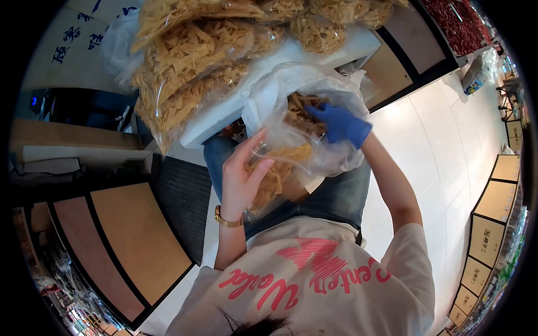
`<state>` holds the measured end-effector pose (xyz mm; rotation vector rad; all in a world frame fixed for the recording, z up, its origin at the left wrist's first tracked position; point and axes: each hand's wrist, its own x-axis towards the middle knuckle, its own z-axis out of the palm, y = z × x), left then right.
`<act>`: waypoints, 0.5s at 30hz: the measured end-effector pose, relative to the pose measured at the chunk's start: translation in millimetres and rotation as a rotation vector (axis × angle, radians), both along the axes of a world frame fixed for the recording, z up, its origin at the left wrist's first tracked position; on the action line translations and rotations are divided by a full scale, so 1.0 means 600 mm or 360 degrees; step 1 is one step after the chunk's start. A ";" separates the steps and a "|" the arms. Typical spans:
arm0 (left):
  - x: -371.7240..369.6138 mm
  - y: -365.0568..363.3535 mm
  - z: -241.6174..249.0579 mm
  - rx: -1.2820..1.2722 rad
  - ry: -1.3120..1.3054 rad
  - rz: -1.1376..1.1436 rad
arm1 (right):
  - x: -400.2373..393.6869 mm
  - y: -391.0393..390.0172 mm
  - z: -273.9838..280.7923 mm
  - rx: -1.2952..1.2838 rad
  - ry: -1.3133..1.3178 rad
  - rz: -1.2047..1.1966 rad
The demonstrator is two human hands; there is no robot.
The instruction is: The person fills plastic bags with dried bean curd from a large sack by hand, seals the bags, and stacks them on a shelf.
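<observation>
My left hand [245,171], bare and with a gold watch at the wrist, grips a clear zip bag [283,165] by its upper edge. Yellowish dried strips [268,187] fill part of that bag, which rests over my lap. My right hand [342,126] wears a blue glove and reaches into a large, wide-mouthed whitish plastic bag [269,92]. Its fingers are bent around brownish dried strips [300,109] inside; the fingertips are partly hidden. The large bag stands just beyond the zip bag, between my knees and a white foam box.
Clear bags packed with yellow dried strips [196,50] are piled on the white foam box [224,103] ahead. Wooden-fronted cabinets [137,218] stand at lower left, with a dark mat [179,201] beside them. Pale tiled floor [426,145] runs along the right, toward shelving [485,241].
</observation>
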<state>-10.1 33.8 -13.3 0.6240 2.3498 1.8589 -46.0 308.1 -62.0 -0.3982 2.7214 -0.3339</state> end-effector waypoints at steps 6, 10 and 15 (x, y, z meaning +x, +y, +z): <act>0.001 0.008 0.009 -0.0069 0.0031 -0.0057 | 0.054 -0.020 -0.066 0.0026 0.0293 0.0284; 0.003 0.008 0.008 -0.0034 -0.0015 -0.0070 | 0.080 -0.023 -0.034 -0.0031 0.0291 0.0343; 0.004 0.013 0.008 -0.0062 -0.0043 -0.0094 | 0.104 -0.019 -0.103 -0.0454 0.0524 0.0216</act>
